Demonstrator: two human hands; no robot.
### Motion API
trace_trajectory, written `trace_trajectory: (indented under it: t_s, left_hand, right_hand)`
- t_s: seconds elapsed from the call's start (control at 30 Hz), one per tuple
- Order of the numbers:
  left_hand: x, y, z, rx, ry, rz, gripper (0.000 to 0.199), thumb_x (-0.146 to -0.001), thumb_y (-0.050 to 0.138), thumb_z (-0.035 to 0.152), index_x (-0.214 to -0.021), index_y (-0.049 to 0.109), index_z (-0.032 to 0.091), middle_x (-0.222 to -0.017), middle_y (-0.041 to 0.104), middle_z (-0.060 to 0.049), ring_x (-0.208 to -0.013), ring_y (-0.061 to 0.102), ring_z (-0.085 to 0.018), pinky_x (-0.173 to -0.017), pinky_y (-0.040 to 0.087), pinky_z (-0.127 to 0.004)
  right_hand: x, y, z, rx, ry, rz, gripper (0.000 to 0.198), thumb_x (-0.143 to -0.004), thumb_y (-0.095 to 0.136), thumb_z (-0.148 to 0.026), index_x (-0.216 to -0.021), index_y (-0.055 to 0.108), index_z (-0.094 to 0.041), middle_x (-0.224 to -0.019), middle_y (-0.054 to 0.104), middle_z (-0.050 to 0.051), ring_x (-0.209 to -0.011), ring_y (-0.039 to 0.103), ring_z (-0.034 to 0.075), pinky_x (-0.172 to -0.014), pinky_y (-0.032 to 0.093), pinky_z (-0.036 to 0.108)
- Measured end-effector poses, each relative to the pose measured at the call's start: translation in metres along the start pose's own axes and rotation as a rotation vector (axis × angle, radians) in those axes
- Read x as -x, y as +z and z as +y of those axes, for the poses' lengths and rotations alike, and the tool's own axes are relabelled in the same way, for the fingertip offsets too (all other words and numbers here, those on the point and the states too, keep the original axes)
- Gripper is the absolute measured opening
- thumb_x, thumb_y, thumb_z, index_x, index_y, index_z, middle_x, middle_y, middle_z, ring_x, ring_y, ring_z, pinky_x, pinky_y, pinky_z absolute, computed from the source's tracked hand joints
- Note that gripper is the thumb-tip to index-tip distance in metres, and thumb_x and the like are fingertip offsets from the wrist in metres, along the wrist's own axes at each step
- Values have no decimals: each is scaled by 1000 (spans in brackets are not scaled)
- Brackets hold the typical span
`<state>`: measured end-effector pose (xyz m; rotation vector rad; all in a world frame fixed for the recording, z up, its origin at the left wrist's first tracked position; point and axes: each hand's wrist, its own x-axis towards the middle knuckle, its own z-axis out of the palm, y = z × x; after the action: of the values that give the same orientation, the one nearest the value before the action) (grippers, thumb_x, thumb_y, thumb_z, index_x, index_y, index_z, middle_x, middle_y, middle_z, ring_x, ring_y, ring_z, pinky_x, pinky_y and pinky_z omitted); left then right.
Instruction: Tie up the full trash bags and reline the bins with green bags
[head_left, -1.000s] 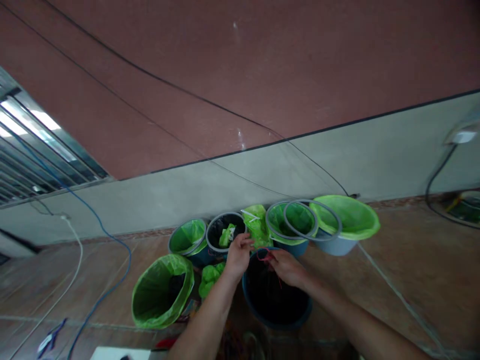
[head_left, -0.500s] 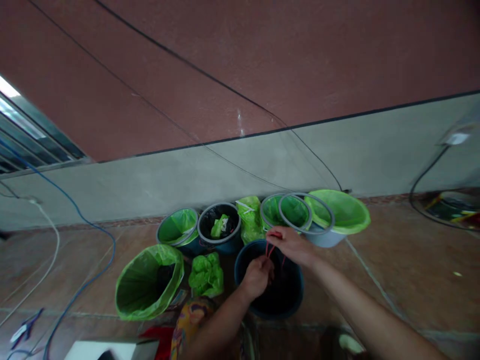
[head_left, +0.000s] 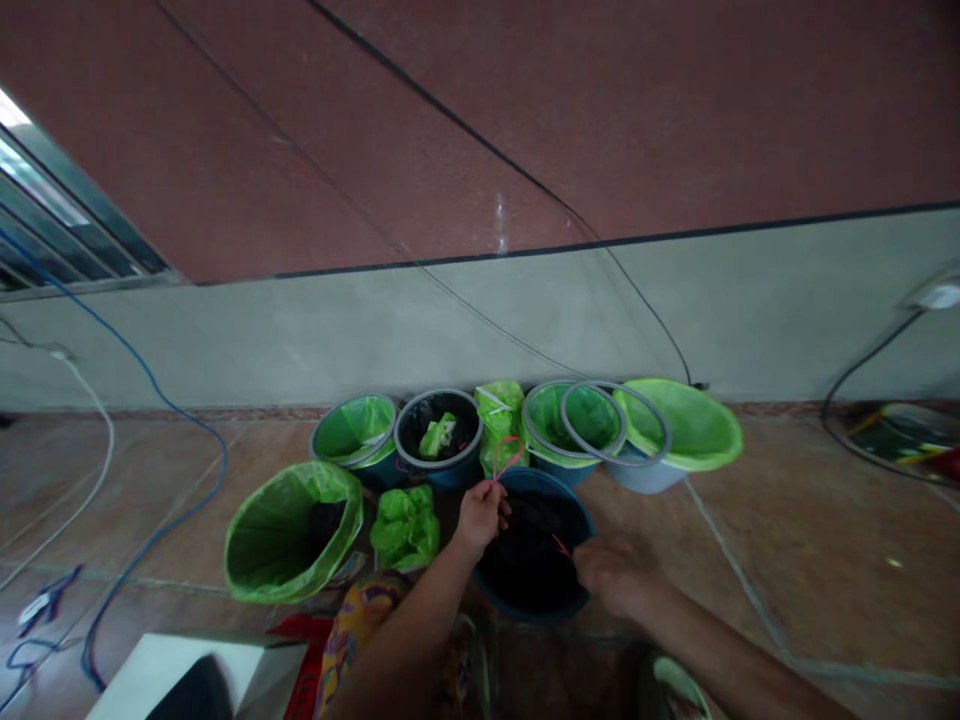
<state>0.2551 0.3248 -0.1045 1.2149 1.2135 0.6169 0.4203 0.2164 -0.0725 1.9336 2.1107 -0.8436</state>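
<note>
A dark blue bin (head_left: 576, 488) stands in front of me with a black bag (head_left: 529, 535) inside it. At its left rim my left hand (head_left: 482, 517) is closed on a red drawstring (head_left: 508, 455), whose loop sticks up above the fingers. Over the right rim, my right hand (head_left: 611, 575) is blurred but closed around another short stretch of the red string, which runs down towards the black bag. The lower part of the bag is lost in shadow.
Behind stand a green-lined bin (head_left: 352, 430), a black-lined bin (head_left: 439, 425), a green bag (head_left: 499, 415), another green-lined bin (head_left: 574, 420), and a pale bin (head_left: 682, 425) with a loose grey ring (head_left: 615, 462). A tilted green-lined bin (head_left: 292, 530) and crumpled green bag (head_left: 405, 525) lie left.
My hands, close together above the bin before, have moved apart: the left up and left to the rim, the right down and right. The red string now shows as a loop above my left hand.
</note>
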Motion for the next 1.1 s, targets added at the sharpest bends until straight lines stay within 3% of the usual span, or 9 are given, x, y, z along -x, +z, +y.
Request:
trace_trajectory:
  t_s: [0.07,0.17,0.27,0.53,0.63,0.73,0.8,0.9,1.1]
  left_hand:
    - [1,3,0,-7,26,-77,30,-86,46,43,-83,56,16,-56,52,4,-37,42,-4,-39,26,-17]
    - [0,9,-3,-17,62,-207,33,-84,49,45,-83,61,15,-50,46,6,-39,36,-5,-42,26,-19]
    - [-3,12,-4,-91,112,-270,33,-85,47,42,-84,65,14,-49,43,6,-43,35,-6,-45,27,-20]
    - [10,14,0,-246,281,-503,24,-73,59,21,-94,69,17,-85,67,-2,-82,57,-17,-75,44,-25]
    - [15,16,0,-319,307,-516,18,-75,60,26,-88,70,17,-80,66,-2,-75,56,-16,-71,43,-25]
    - [13,17,-2,-355,295,-505,26,-85,49,33,-83,70,17,-67,60,0,-61,50,-12,-62,39,-23]
    - [8,15,-4,-371,238,-479,32,-87,45,36,-81,69,16,-58,53,2,-53,44,-11,-55,35,-22]
    - [2,13,-7,-349,162,-432,34,-87,45,38,-77,69,16,-54,49,3,-51,41,-10,-52,31,-22]
    - [-4,10,-11,-267,82,-443,38,-83,51,48,-69,65,16,-51,45,4,-50,36,-10,-52,27,-24]
  right_hand:
    - [3,-4,-19,-3,-14,-38,14,-74,59,-13,-62,66,-16,-72,71,11,-73,68,24,-59,42,28]
    - [1,-24,-35,-92,-36,123,25,-88,43,-21,-81,68,-18,-81,72,10,-77,67,21,-62,42,27]
    - [-6,-39,-32,-81,-94,223,31,-91,35,-18,-92,65,-15,-90,71,13,-82,66,21,-71,43,28]
    - [-24,-47,-21,-87,-157,195,30,-91,38,-22,-83,66,-15,-85,69,11,-79,62,19,-66,39,28]
    - [-28,-56,-17,-101,-100,197,30,-89,40,-24,-78,66,-17,-80,69,8,-77,61,18,-65,38,27]
    - [-30,-66,-11,-141,-43,252,28,-88,42,-25,-79,67,-19,-82,69,6,-82,62,18,-72,41,28]
    - [-32,-71,-7,-173,7,373,23,-84,49,-28,-96,68,-20,-102,68,8,-97,60,21,-83,42,31]
    - [-34,-68,-2,-213,58,558,46,-79,56,-26,-125,55,-19,-131,55,11,-119,50,24,-99,37,36]
    - [-43,-26,-3,-214,-80,314,64,-73,57,-16,-136,46,-19,-133,55,12,-125,47,25,-106,32,41]
